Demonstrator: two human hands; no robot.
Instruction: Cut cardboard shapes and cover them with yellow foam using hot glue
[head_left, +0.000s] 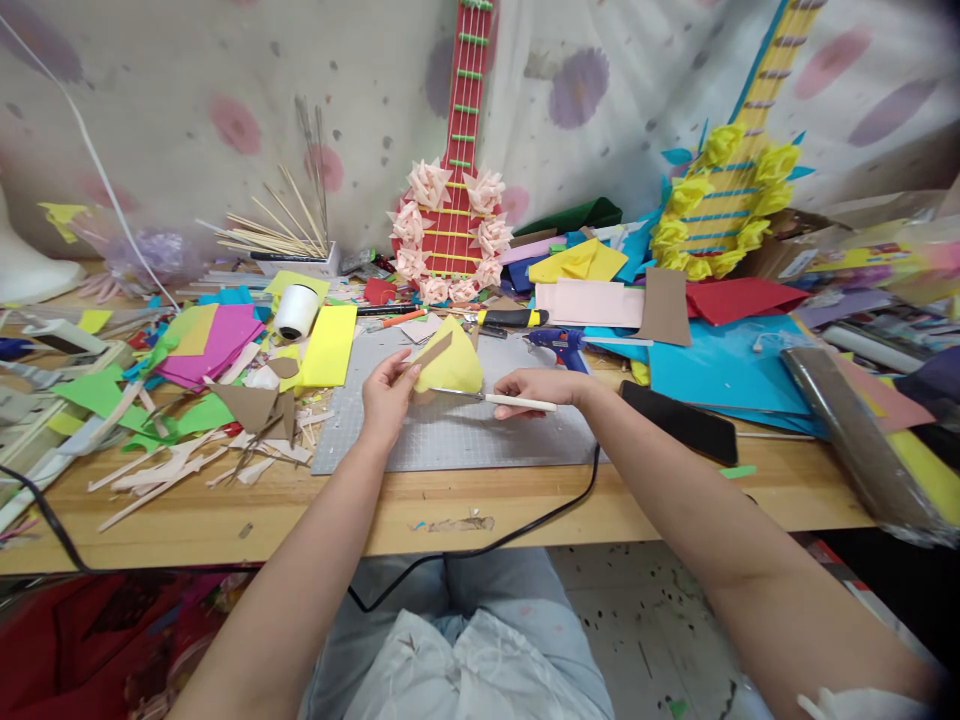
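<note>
My left hand (388, 396) pinches a pale yellow sheet (456, 362) together with a narrow brown strip (434, 349) lying across it. The sheet looks like craft foam or paper. In my right hand (529, 388) are white-handled scissors (517, 402), fingers closed round the handles. Their metal blades point left and meet the lower edge of the yellow sheet; whether the blades are parted I cannot tell. Both hands are above a grey cutting mat (480, 450). Just behind my right hand lies a blue glue gun (559, 346).
A black phone (679, 420) lies right of the mat. Coloured sheets (727, 365) and offcuts (161, 475) crowd both sides. A red flower-trimmed guitar model (450, 235) and a yellow one (712, 205) stand behind. A black cable (525, 525) hangs over the table's front edge.
</note>
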